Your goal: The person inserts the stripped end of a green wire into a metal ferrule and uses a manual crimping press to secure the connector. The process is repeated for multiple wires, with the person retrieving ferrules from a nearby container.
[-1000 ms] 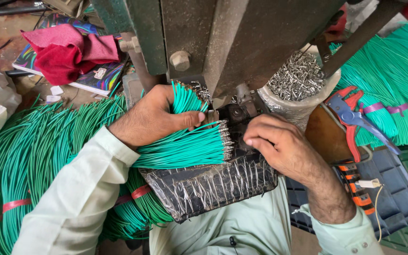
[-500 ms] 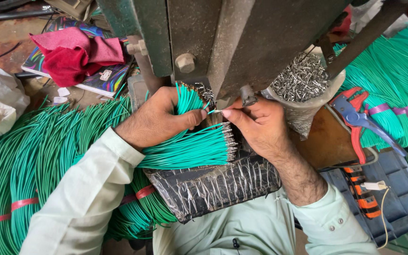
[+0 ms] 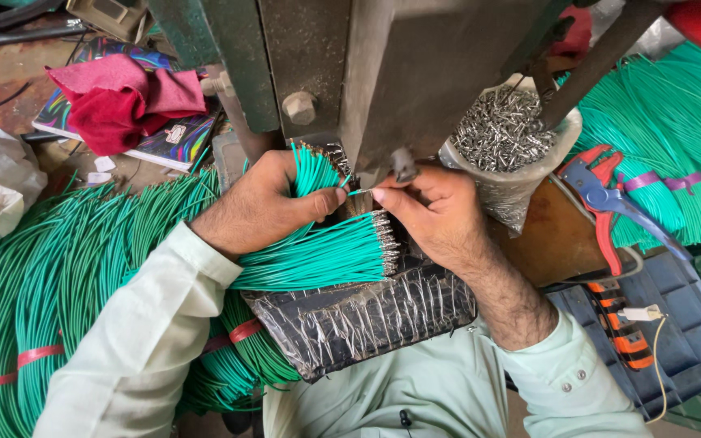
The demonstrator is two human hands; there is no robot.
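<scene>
My left hand [image 3: 263,204] grips a thick bundle of green wires [image 3: 318,255]; some ends stick up past my thumb, others lie flat with metal terminals on their tips. My right hand [image 3: 436,212] pinches a single green wire [image 3: 359,191] at its tip, just under the grey metal press [image 3: 399,73]. The two hands nearly touch at thumb and fingertips. A tray wrapped in crinkled plastic [image 3: 367,316] sits under the bundle, against my pale green shirt.
A clear bag of small metal terminals [image 3: 505,134] stands right of the press. Red-handled pliers [image 3: 606,199] lie on a brown board. More green wire bundles [image 3: 58,268] spread at left and green wire bundles [image 3: 675,138] at right. Red cloth [image 3: 119,101] lies on a colourful book.
My right hand rose from the tray edge to the press and took a single wire by its tip. The left hand kept its grip on the bundle.
</scene>
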